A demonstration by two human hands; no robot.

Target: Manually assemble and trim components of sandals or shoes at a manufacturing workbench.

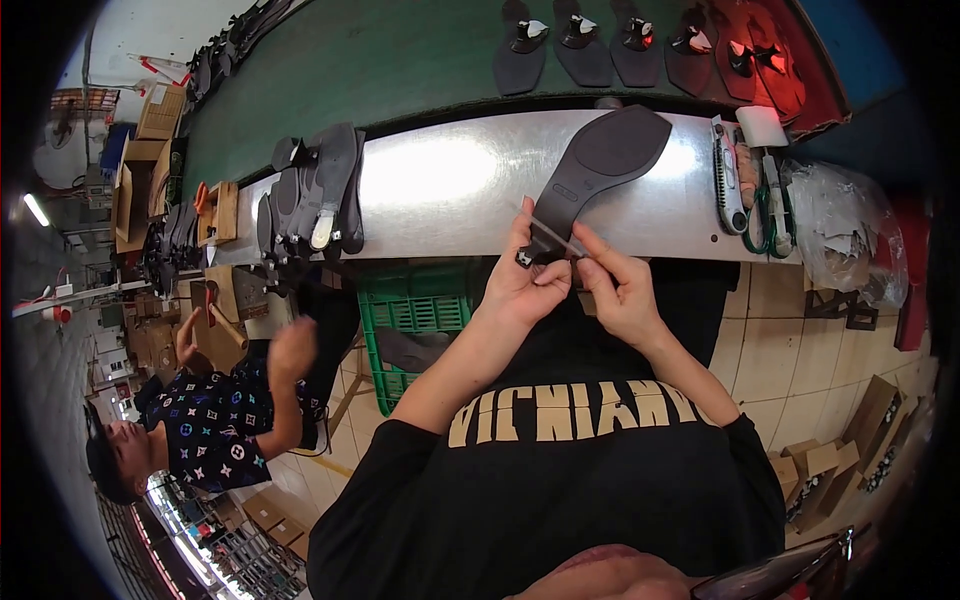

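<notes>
A black shoe sole [612, 150] with a heel at its narrow end is held over the front edge of the metal bench, its broad toe part pointing away and to the right. My left hand [528, 285] is closed around the heel end, with the thumb up along its side. Across the heel end lies a thin, flat grey strip [550, 234]; its exact kind cannot be made out. My right hand [622, 290] pinches the strip's right end between thumb and fingers, close beside the sole. The fingers partly hide the heel.
Several black soles [310, 190] are stacked at the bench's left. A utility knife [728, 180], scissors [778, 205] and a plastic bag [850, 230] lie right. Strapped sandals [577, 50] line the green conveyor belt [400, 50]. A green crate [420, 310] stands below; a co-worker [215, 410] sits left.
</notes>
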